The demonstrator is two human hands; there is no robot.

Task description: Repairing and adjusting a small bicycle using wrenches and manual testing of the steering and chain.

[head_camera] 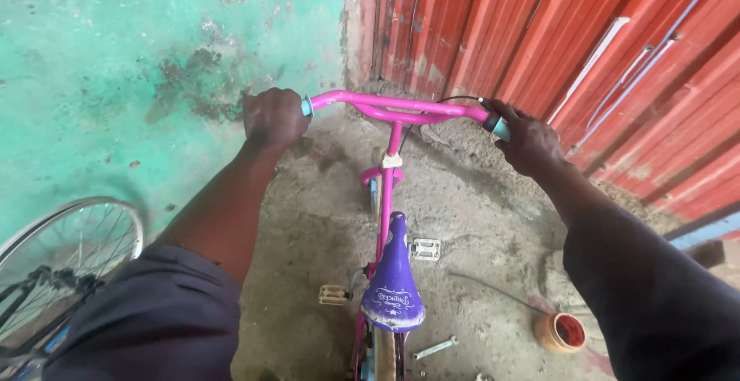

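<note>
Bicycle repair yard: spanner, spare wheel

The bicycle is bright pink with a purple saddle and teal handlebar ends; the wall is mottled green, the corrugated sheeting red.

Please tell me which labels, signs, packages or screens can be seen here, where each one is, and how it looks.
Printed label: on the purple saddle of the pink bike, near its rear; pale curved lettering on purple.
Small pot: on the ground at lower right; round, tan outside, red inside, open, no label visible.
No signs or screens.
</note>
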